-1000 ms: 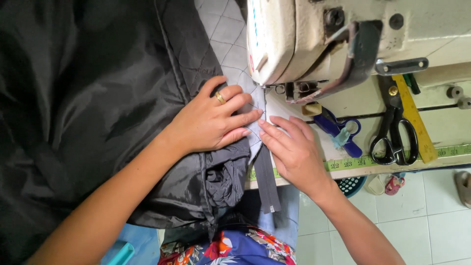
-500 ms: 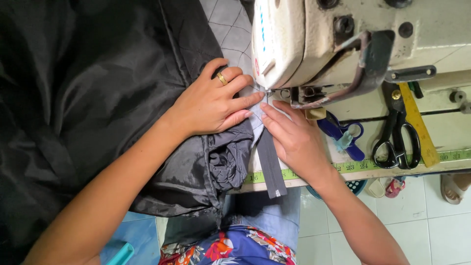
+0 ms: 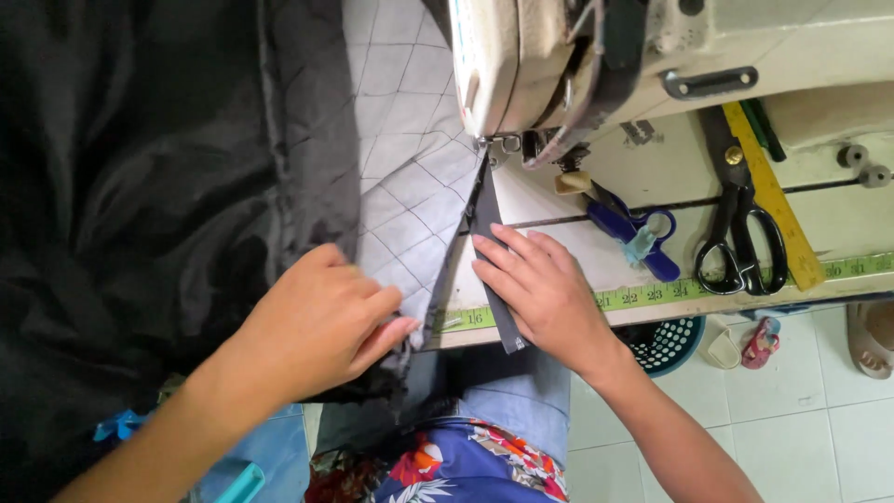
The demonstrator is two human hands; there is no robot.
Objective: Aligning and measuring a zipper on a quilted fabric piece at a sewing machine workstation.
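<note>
Just in front of the sewing machine (image 3: 559, 65), the right hand (image 3: 545, 293) presses flat, fingers extended, on the dark strip (image 3: 489, 242). The left hand (image 3: 321, 326) pinches the quilted fabric (image 3: 410, 177) edge beside it. Both look soft and limp, best held near the seam.

I counted one sewing machine (image 3: 559, 65), two pairs of scissors, one black (image 3: 742, 233) and one blue (image 3: 633, 228), one yellow ruler (image 3: 773, 196), two sandals (image 3: 871, 335) perhaps, one teal basket (image 3: 666, 343), and my two hands (image 3: 321, 321).

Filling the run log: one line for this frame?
left hand: on quilted fabric | right hand: flat on grey strip | strip under sewing machine foot
</note>
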